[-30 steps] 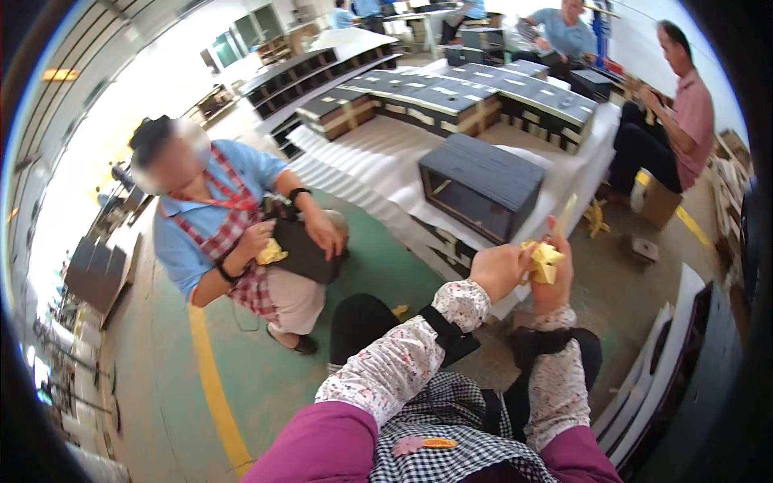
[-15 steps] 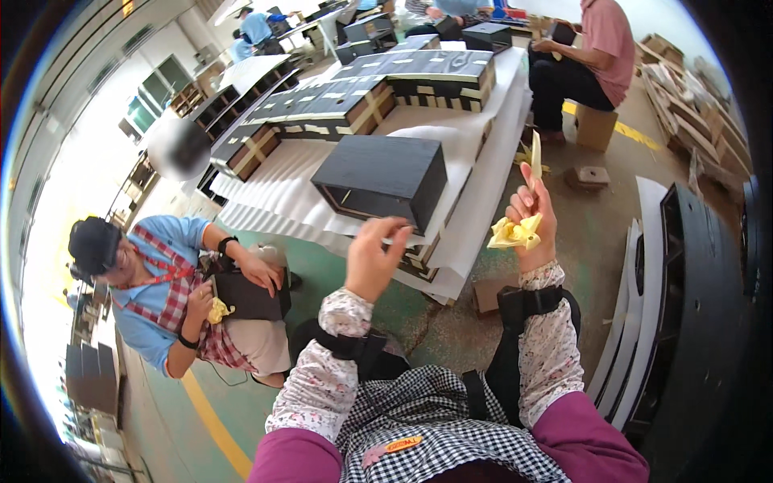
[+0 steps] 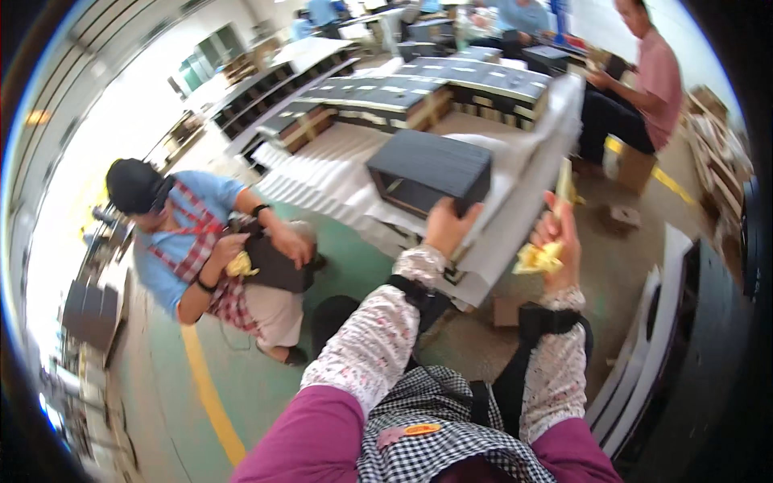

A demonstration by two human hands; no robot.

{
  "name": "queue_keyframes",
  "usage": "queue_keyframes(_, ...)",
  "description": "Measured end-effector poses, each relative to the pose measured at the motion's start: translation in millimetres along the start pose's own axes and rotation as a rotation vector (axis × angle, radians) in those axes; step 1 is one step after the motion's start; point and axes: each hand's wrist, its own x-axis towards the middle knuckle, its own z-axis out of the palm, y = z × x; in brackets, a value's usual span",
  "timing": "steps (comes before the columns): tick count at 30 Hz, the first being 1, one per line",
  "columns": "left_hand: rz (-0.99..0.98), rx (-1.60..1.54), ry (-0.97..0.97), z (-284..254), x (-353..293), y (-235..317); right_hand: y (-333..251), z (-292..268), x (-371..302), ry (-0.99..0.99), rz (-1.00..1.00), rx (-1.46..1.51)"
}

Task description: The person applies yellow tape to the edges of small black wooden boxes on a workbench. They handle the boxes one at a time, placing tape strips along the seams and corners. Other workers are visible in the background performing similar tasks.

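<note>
In the head view, a black box (image 3: 435,165) with an open front rests on white foam sheeting (image 3: 515,217). My left hand (image 3: 451,227) reaches to its near right lower edge, thumb and fingers apart. Whether the fingertips touch the box is hard to tell. To the right, my right hand (image 3: 566,245) is closed around crumpled yellow tape (image 3: 539,258), and a pale narrow strip (image 3: 565,179) sticks up from its fingers. Both forearms wear flowered sleeve covers with dark bands.
Behind the box lie joined black cabinets (image 3: 378,103) with strips of tape. At left, a seated co-worker (image 3: 201,233) holds a dark panel and yellow tape; another in pink (image 3: 656,97) sits far right. Dark boards (image 3: 692,354) and white sheets stand at right, a wooden block (image 3: 624,216) on the floor.
My left hand has moved right and forward to the box's near edge. The view has shifted, so the scene sits differently in the picture. My right hand still holds the yellow tape.
</note>
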Motion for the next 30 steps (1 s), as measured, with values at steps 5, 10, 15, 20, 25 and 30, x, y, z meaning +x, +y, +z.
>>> queue_keyframes(5,-0.048,-0.267,-0.023,-17.2,-2.2,33.4,-2.2,-1.0,-1.5,-0.034,-0.019,0.014)
queue_keyframes(10,-0.583,-1.266,0.122,-48.4,18.8,54.8,10.0,4.2,-1.9,-0.029,0.046,0.020)
queue_keyframes(15,-0.595,-1.125,0.132,-70.3,60.9,5.6,14.1,12.5,-4.3,-0.012,0.071,-0.004)
queue_keyframes(20,-0.587,-0.875,0.137,-71.0,75.2,41.8,5.0,1.7,-0.6,-0.019,0.034,-0.020)
queue_keyframes(25,-0.145,-0.184,0.044,-107.8,100.7,63.1,5.6,-2.0,-1.6,-0.011,0.069,0.025)
queue_keyframes(30,0.297,0.485,-0.108,-121.1,87.6,92.0,5.1,8.8,-5.6,-0.087,0.070,-0.044)
